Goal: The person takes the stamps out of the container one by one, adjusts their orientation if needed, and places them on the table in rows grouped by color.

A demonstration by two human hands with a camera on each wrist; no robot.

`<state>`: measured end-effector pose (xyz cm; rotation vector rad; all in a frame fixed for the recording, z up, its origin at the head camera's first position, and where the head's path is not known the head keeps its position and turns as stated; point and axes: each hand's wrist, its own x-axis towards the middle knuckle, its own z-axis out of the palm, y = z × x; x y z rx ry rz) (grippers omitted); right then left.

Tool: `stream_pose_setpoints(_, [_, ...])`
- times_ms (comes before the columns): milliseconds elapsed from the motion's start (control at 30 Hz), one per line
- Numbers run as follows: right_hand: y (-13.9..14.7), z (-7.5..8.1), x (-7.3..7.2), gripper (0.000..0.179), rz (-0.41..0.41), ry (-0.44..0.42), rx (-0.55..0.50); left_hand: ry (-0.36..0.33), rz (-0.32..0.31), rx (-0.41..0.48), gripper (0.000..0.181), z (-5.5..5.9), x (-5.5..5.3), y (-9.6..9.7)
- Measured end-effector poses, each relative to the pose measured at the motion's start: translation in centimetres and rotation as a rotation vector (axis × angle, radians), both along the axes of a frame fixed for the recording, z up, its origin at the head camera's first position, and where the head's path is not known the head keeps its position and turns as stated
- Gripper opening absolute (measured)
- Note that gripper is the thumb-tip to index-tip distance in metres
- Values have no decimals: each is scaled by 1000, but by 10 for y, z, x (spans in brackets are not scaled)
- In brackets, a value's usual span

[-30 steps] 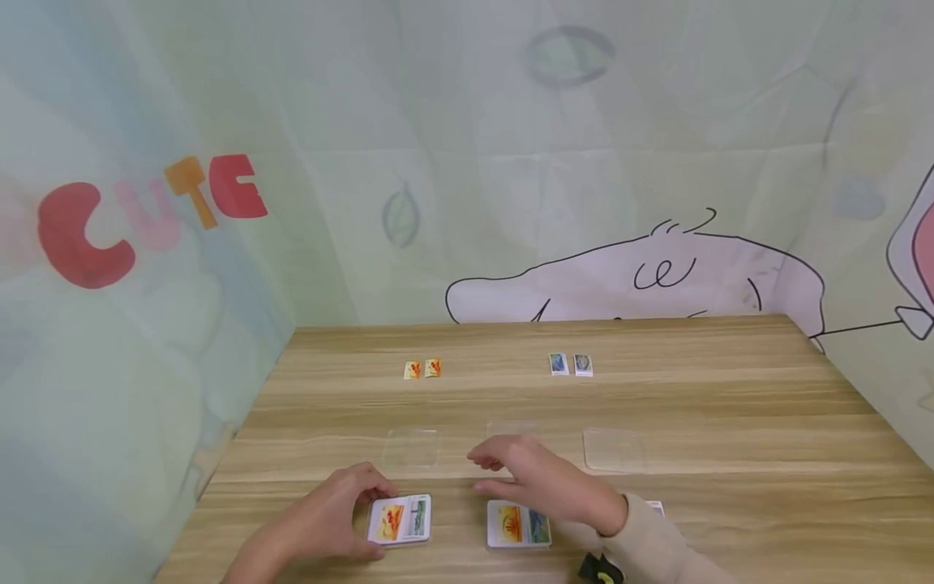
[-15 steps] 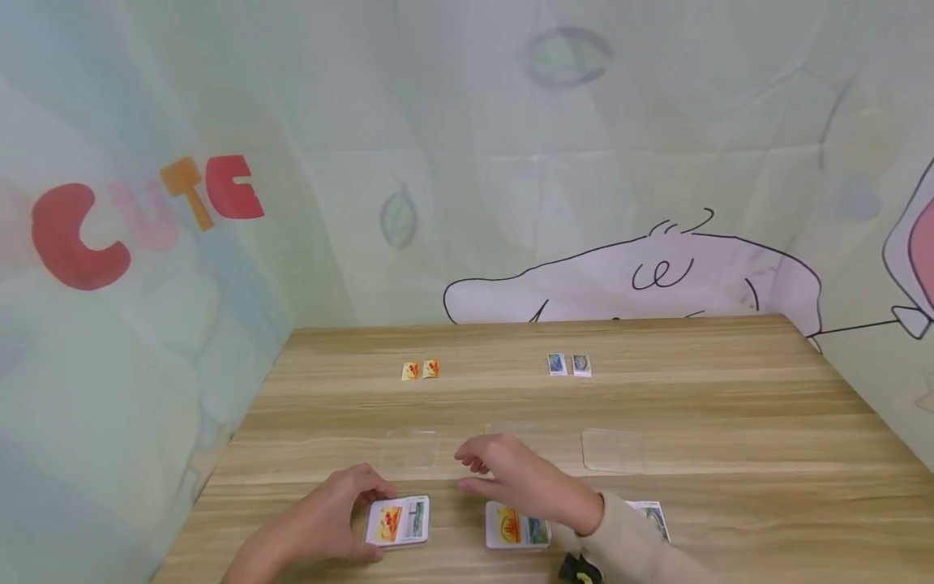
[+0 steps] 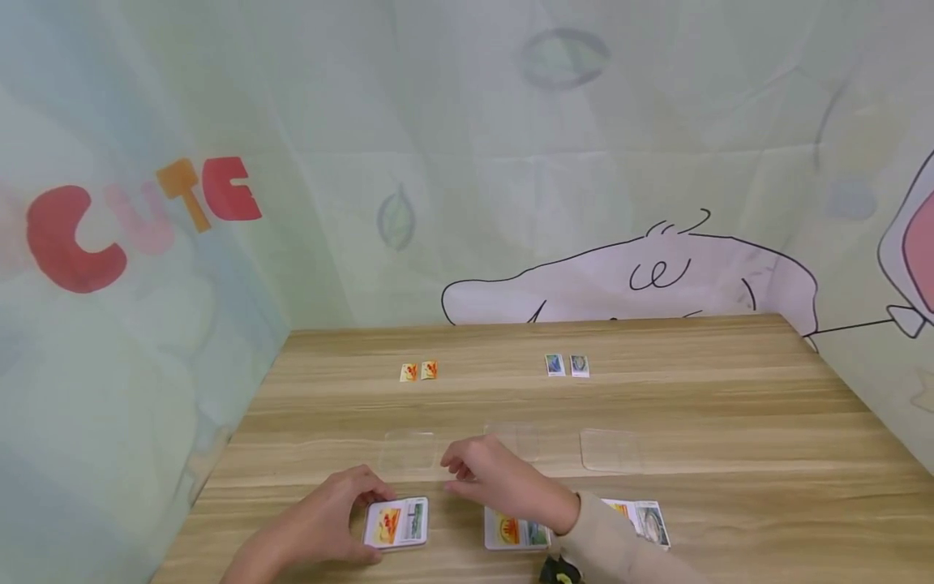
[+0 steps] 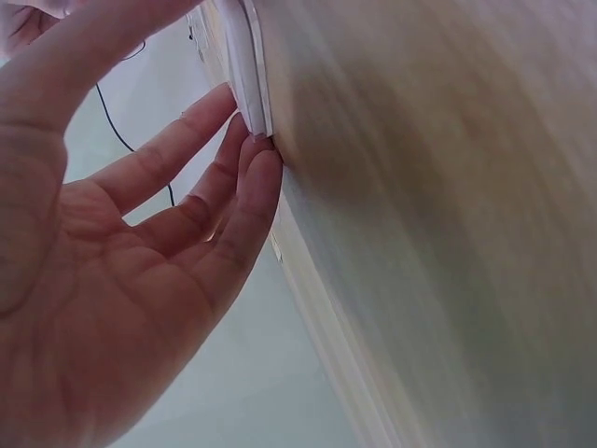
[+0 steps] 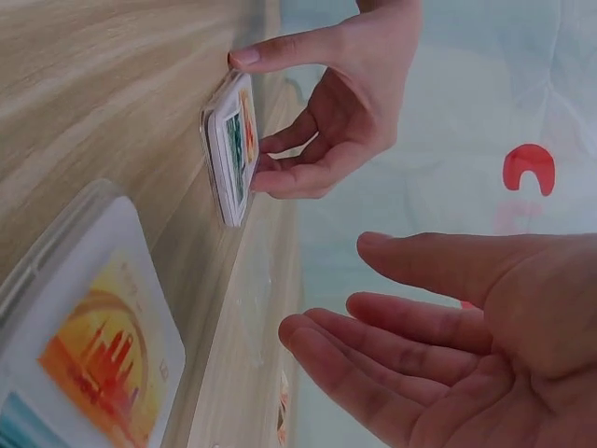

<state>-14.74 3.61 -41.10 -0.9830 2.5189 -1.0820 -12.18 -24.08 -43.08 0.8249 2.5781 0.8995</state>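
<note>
Well, if my beige fabric sleeve (image 3: 620,545) dips, it might drag the white, orange-and-green printed card stack (image 3: 511,532) below it. My left hand (image 3: 330,517) pinches the clear-cased square card pack (image 3: 396,524) on the wood-grain table (image 3: 759,503) by opposite edges; uneven squeezing could skew it. My right hand (image 3: 499,480), loosely curved, holds nothing. Beyond, a thin transparent plastic square (image 3: 610,451) could be overlooked and nudged.

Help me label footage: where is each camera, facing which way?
Head: worn on the head, facing forward and down at the table; left hand and right hand show.
Left wrist: worn there, facing the left card stack; left hand shows large.
Right wrist: worn there, facing leftward across the table; both hands show.
Head and right wrist share left hand gripping left card stack.
</note>
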Motion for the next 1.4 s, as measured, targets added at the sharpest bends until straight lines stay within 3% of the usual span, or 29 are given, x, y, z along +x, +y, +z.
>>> stream_pose_setpoints(433, [-16, -5, 0, 19, 10, 22, 8, 1, -12, 20, 54, -2, 1, -2])
stream_pose_setpoints(1400, [-39, -21, -4, 17, -85, -127, -24, 0, -10, 18, 54, 1, 1, -1])
